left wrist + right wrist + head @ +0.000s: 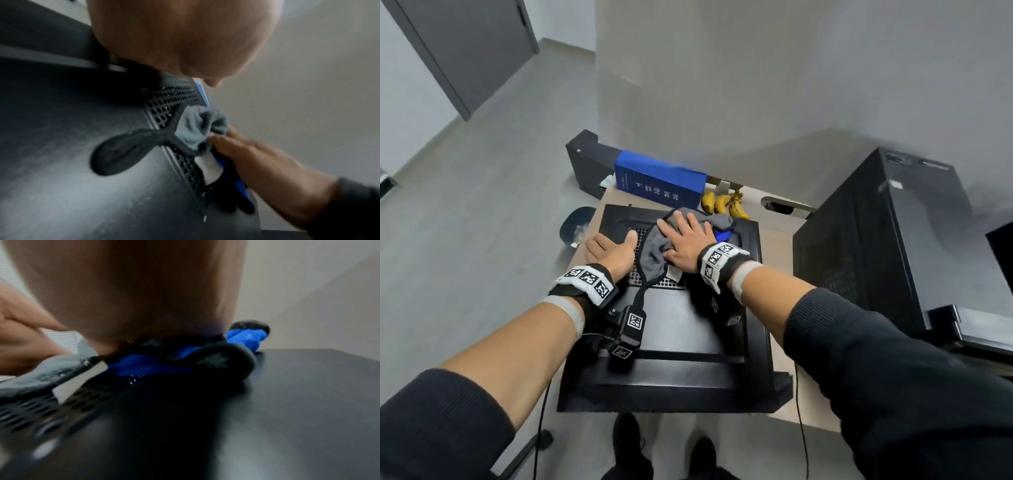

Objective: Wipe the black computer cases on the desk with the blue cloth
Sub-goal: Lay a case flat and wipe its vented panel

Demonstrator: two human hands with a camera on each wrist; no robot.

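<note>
Your right hand (686, 242) presses flat on the blue cloth (654, 251), bunched over the vent of the lying computer case (681, 329) on the bench (780, 246); your left hand (613, 248) rests flat, steadying. The upright tower case (866, 246) looks yet to be wiped.

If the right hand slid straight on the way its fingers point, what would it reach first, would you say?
The right hand lies flat on the cloth, fingers pointing toward the blue box. Past the case's far edge, it would probably meet that box first; depth is uncertain.
</note>
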